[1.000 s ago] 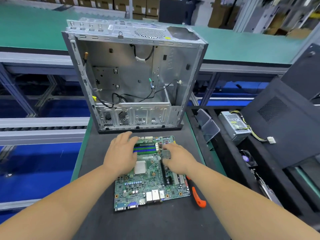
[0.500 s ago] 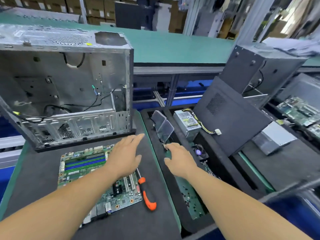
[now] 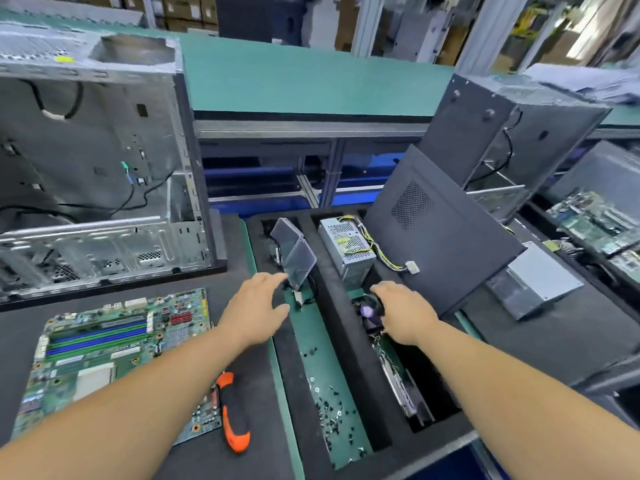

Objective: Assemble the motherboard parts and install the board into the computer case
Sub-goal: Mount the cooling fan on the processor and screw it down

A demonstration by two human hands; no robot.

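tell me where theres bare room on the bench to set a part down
Bare black mat lies between the computer case and the motherboard, and in front of the screwdriver. More lies right of the side panel, near the silver box. The foam tray is crowded: screws, power supply, both hands.

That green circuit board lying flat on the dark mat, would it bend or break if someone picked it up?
The green circuit board looks like a stiff, flat sheet, so it probably lifts without flopping. Its many small raised parts suggest it is fragile; edges seem the safest hold. Lying flat, it is unlikely to tip or roll.
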